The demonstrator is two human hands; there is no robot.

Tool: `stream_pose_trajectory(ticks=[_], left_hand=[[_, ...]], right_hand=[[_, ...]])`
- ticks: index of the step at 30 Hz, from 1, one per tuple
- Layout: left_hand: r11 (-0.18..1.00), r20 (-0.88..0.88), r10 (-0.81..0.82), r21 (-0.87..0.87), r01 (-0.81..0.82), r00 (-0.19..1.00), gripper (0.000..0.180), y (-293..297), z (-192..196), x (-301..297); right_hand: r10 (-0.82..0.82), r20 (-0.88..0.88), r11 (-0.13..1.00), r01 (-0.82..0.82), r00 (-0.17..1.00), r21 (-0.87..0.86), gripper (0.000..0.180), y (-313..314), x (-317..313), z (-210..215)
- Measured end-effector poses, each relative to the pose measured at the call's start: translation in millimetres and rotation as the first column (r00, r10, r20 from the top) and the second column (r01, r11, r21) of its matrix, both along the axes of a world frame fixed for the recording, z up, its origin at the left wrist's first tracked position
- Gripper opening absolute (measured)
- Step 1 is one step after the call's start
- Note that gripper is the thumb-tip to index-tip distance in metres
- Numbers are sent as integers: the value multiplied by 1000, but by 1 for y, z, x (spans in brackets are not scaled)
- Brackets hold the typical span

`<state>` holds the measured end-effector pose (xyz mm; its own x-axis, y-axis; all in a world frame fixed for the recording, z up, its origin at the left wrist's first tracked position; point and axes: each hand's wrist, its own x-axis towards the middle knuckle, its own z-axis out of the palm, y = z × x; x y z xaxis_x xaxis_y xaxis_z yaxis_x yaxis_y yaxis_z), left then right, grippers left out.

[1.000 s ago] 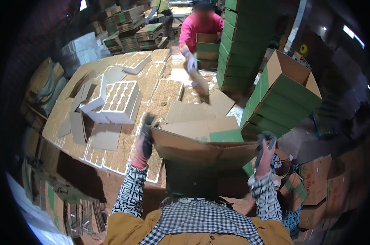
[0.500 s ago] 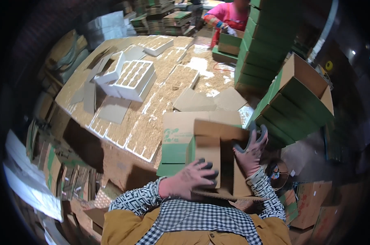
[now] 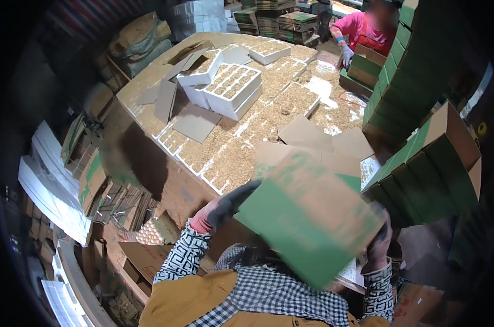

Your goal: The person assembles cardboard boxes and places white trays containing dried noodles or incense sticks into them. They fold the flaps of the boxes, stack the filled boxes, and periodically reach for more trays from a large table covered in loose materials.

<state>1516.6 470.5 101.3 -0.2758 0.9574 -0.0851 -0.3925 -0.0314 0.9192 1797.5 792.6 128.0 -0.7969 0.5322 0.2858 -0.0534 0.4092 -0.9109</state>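
A green-and-brown cardboard box (image 3: 307,218), slightly blurred by motion, is tilted in front of my chest with a broad printed side toward me. My left hand (image 3: 228,207), in a pink glove with a dark palm, grips its left corner. At the right edge my right hand (image 3: 379,242) holds the box too; its fingers are partly hidden and blurred. Just behind the held box lies another brown-and-green cardboard piece (image 3: 342,162), partly covered by it. Loose brown cardboard flaps (image 3: 306,133) rest beyond that on the sawdust-strewn table.
White foam trays (image 3: 233,90) with round cells stand stacked on the table (image 3: 241,155). Green boxes (image 3: 421,174) lean in a row at right, beside a tall green stack (image 3: 402,71). Across the table a co-worker in pink (image 3: 350,24) handles a box. Folded cardboard (image 3: 130,210) lies at left.
The box, earlier open toward me with my hands at its flaps, has been lifted and turned so a printed green side faces me. My hands have moved to its opposite edges. The view has shifted.
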Motion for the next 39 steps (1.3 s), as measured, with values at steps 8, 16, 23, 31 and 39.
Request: stream_pose_trajectory(ticks=[8,16,23,31,39], left_hand=[[927,-655,248,-54,-372,714,80,102,-56,1],[-28,-913,-35,-406,-913,407,75,-55,-229,-65],[119,-309,931,-241,-963,192,79,34,-191,-63],[6,199,979,-242,-970,-44,38,36,-178,-122],[235,135,964,-29,-972,229,40,-121,-158,-42]], right_hand=[[-156,131,921,192,979,-337,45,54,-30,-59],[-600,547,733,129,583,667,93,-24,-74,-25],[-609,537,713,107,584,693,93,-18,-70,-40],[-585,580,757,126,567,641,91,-28,-85,-17],[-736,297,387,18,608,922,81,-46,-77,-2]])
